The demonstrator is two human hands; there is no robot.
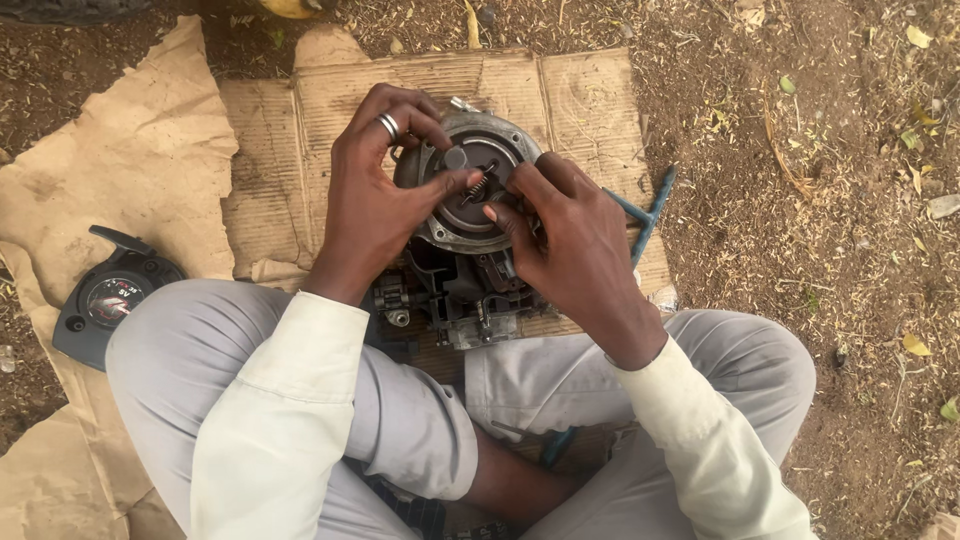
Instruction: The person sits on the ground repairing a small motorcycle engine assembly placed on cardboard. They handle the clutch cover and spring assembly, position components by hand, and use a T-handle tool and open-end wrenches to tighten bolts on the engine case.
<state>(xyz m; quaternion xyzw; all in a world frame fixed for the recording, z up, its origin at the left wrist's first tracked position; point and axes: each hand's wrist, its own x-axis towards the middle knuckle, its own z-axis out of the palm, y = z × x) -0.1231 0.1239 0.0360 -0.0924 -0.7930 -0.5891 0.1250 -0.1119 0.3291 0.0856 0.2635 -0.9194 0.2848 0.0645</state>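
Note:
A small engine block (462,285) rests on cardboard between my crossed legs. Its round grey metal flywheel housing (470,230) faces up, with a small coil spring (478,184) at its centre. My left hand (375,195), wearing a ring, grips the housing's left side and its thumb presses across the centre. My right hand (565,230) pinches a small part next to the spring with thumb and forefinger.
Flattened cardboard sheets (150,150) cover the dirt ground. A black recoil starter cover (105,300) lies at the left by my knee. A blue cross-shaped wrench (648,212) lies on the cardboard to the right. Dry leaves and soil (830,150) lie beyond.

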